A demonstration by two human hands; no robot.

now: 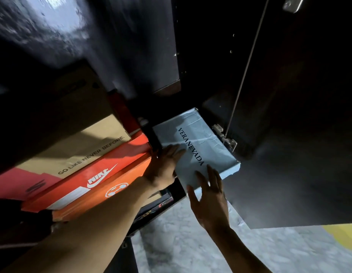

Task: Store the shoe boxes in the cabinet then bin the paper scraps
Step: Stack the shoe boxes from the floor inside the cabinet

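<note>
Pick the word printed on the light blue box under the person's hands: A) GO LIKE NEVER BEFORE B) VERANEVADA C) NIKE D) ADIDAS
B: the light blue box bears VERANEVADA in dark letters along its lid, between the left hand and the right hand.

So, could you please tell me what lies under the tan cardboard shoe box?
The tan cardboard shoe box rests on a red-orange Nike shoe box; anything farther back beneath it is hidden.
</note>
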